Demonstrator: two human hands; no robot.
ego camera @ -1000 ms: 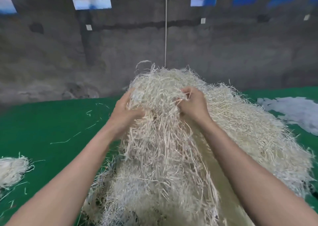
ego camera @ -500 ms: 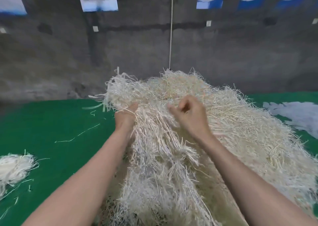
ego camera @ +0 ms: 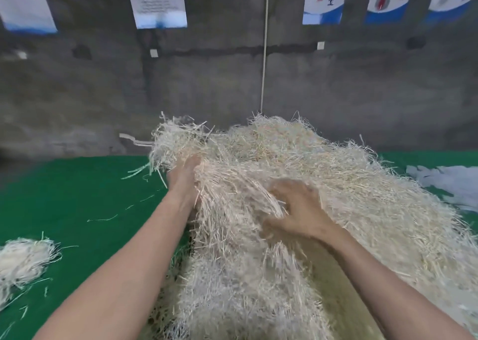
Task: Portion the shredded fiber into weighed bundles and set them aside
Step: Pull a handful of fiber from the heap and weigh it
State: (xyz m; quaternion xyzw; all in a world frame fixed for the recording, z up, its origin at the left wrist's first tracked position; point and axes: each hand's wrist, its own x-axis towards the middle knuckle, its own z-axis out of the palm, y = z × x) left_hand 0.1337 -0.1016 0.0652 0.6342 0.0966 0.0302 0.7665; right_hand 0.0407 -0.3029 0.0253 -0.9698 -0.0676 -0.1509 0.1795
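Pale shredded fiber (ego camera: 336, 184) is heaped on the green table (ego camera: 77, 197), ahead and rightward | left hand (ego camera: 183, 184) is clenched on its left-edge tuft; right hand (ego camera: 297, 210) is blurred, grip cannot be told | small bundle (ego camera: 23, 262) is laid far left, nearer the left hand

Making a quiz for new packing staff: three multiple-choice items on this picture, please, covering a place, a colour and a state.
1. Where does the small bundle lie? A) atop the big fiber pile B) on the table cover, far left C) in a box
2. The table cover is: A) green B) red C) grey
3. The left hand and right hand are: A) idle B) holding scissors C) dug into the big fiber pile
1B: it sits apart at the left edge. 2A: plainly green. 3C: both reach into the fibers.
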